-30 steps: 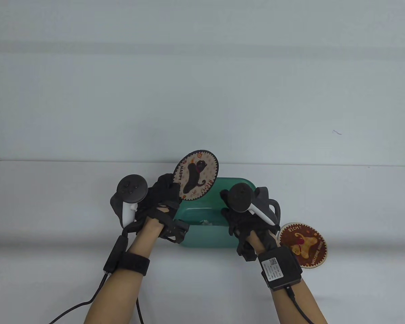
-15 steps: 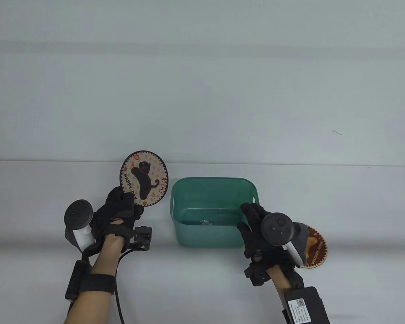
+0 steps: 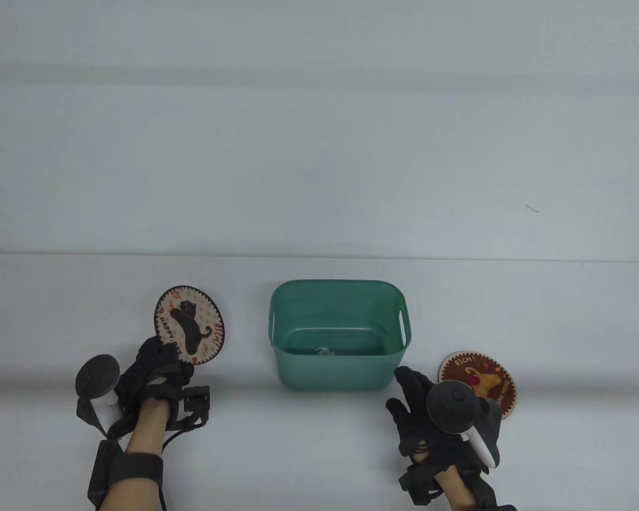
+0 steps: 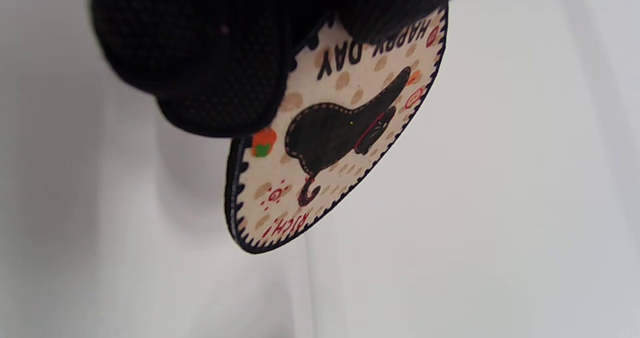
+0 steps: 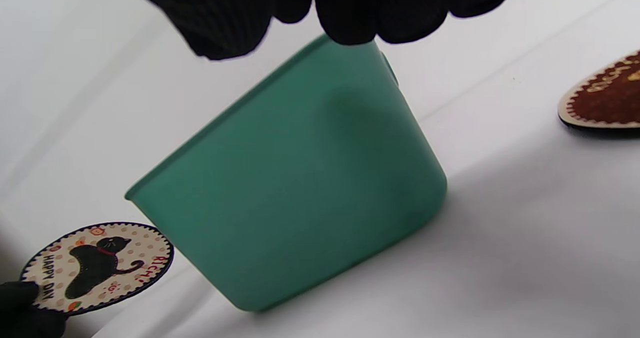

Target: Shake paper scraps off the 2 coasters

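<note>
My left hand [image 3: 157, 367] pinches the near rim of a round cream coaster [image 3: 190, 324] with a black cat and "HAPPY DAY", low over the table left of the bin. The left wrist view shows that coaster [image 4: 330, 133] tilted under my gloved fingers [image 4: 210, 68]; it also appears in the right wrist view [image 5: 97, 267]. A second coaster [image 3: 476, 380], dark red with a tan dog, lies flat on the table right of the bin. My right hand [image 3: 418, 407] hovers just left of it, fingers relaxed and holding nothing. Paper scraps [image 3: 325, 351] lie inside the bin.
A green plastic bin [image 3: 287, 367] with side handles stands at the table's middle, between my hands; the right wrist view shows its outer wall [image 5: 300, 188] close by. The white table [image 3: 319, 452] ends in a far edge just behind the bin.
My left hand carried the cat coaster from above the bin leftward and down toward the table. My right hand drew back from the bin's rim toward the near edge, uncovering the dog coaster.
</note>
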`<state>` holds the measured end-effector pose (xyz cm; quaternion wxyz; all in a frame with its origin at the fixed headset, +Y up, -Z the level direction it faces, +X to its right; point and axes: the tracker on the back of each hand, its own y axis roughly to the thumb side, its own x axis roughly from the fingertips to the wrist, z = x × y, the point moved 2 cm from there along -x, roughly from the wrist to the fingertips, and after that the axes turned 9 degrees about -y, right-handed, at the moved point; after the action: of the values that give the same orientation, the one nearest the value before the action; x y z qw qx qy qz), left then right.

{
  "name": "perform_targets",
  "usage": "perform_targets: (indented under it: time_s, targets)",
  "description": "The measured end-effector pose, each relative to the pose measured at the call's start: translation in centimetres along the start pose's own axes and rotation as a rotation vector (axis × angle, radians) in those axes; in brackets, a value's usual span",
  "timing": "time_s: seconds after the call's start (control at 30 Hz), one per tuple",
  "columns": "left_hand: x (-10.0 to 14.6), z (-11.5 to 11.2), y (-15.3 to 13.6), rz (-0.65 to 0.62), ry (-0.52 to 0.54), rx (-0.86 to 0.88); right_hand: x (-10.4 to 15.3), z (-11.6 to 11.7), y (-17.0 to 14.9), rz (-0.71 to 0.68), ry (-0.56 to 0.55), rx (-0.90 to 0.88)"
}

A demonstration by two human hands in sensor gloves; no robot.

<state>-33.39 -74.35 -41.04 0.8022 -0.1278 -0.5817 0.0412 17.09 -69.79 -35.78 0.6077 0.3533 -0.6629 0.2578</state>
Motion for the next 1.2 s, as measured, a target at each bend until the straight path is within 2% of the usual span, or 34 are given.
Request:
perform_targets:
  time_s: [0.13, 0.37, 0.5, 0.77, 0.97, 1.07, 1.2]
  targets:
    - [-0.5, -0.1, -1.6, 0.053, 0.007, 0.028, 0.2, 1.0, -0.7, 0.02, 0.045, 0.023]
    - [-1.5, -0.7, -3.1, 0.116, 0.01, -0.071, 0.2, 1.2, -0.6, 0.027, 0.066, 0.031]
    - [-2.2, -1.0, -3.8, 0.181, -0.024, -0.135, 0.1, 1.3, -0.9, 0.03, 0.07, 0.038]
    - [-2.0, -1.4, -3.7, 0.221, -0.04, -0.368, -0.3, 1.7, -1.3, 0.042, 0.089, 0.05]
    - [-0.4, -1.5, -2.7, 0.194, -0.015, -0.519, -0.3, 1.6, -1.4, 0.045, 0.087, 0.043]
    - [0.7, -1.5, -1.7, 0.127, 0.004, -0.576, -0.4, 1.7, -1.4, 0.041, 0.086, 0.039]
    - [2.8, -2.6, 0.2, -0.021, -0.026, -0.602, -0.3, 1.7, -1.4, 0.041, 0.088, 0.03]
